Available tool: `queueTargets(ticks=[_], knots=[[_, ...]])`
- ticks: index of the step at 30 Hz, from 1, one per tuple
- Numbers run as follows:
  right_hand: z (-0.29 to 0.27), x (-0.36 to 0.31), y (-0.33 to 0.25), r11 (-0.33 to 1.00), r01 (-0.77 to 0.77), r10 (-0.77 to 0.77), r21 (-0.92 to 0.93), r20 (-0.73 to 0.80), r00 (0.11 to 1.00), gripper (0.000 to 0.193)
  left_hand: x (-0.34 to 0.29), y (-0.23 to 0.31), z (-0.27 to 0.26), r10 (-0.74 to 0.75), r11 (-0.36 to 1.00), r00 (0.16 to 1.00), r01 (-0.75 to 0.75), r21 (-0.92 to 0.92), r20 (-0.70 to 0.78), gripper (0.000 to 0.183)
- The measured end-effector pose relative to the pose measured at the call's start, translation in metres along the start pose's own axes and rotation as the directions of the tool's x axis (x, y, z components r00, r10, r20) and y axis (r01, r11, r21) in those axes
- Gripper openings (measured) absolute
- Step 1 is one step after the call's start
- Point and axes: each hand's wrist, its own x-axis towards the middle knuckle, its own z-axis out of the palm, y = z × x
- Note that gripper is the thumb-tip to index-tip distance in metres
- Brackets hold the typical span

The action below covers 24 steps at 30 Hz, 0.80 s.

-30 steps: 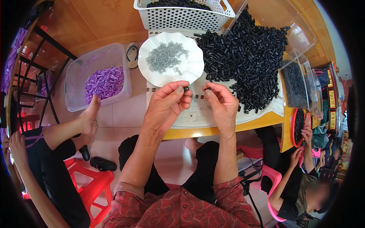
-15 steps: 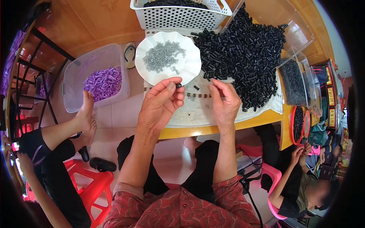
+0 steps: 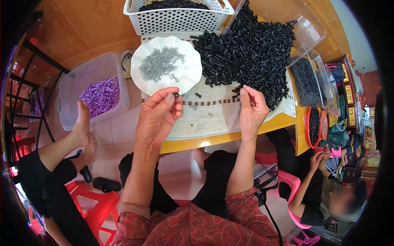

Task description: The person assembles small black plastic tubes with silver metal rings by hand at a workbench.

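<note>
My left hand (image 3: 159, 117) is closed, with a small black plastic tube piece (image 3: 176, 95) pinched between thumb and index finger. It hovers just below a white scalloped plate (image 3: 193, 78), which bears a heap of small clear-grey springs (image 3: 161, 63). At the near edge of a big heap of black tube pieces (image 3: 250, 53) is my right hand (image 3: 253, 112). Its thumb and forefinger are brought together; whatever is between them, I cannot make out. One loose black piece (image 3: 198, 95) lies on the pale cloth (image 3: 197, 119) between my hands.
A white perforated basket (image 3: 180, 20) stands behind the plate. Clear boxes (image 3: 308, 82) and a red-rimmed round tray (image 3: 308, 127) of black pieces are at right. On the floor at left sits a clear tub (image 3: 67, 102) with purple pieces. People sit on both sides.
My right hand has moved right, to the edge of the black heap. The left hand keeps its pinch on the black piece near the plate. The whole view has shifted slightly.
</note>
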Motion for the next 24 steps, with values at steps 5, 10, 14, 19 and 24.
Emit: queueTargets(ticks=[5, 10, 14, 19, 24], knots=[[0.0, 0.002, 0.002, 0.998, 0.023, -0.027, -0.059, -0.076, 0.997, 0.011, -0.002, 0.003, 0.003, 0.012, 0.999, 1.0, -0.012, 0.044, -0.016, 0.022], [-0.002, 0.003, 0.006, 0.983, 0.076, -0.093, -0.167, -0.094, 0.991, 0.011, -0.001, 0.001, 0.004, 0.019, 0.997, 0.999, -0.016, 0.078, -0.036, 0.022], [-0.002, 0.002, 0.003, 0.988, 0.091, -0.094, -0.124, -0.022, 0.995, 0.016, -0.001, 0.001, 0.004, 0.015, 0.998, 0.999, -0.012, 0.067, -0.037, 0.022], [-0.005, -0.004, -0.012, 0.973, -0.028, 0.056, -0.228, 0.117, 0.992, 0.019, -0.002, 0.001, 0.004, 0.017, 0.997, 0.999, -0.015, 0.07, -0.035, 0.022], [-0.002, -0.008, -0.005, 0.847, 0.204, -0.097, -0.491, 0.234, 0.967, 0.013, -0.003, 0.001, 0.006, 0.014, 0.999, 1.0, -0.013, 0.042, -0.016, 0.022]])
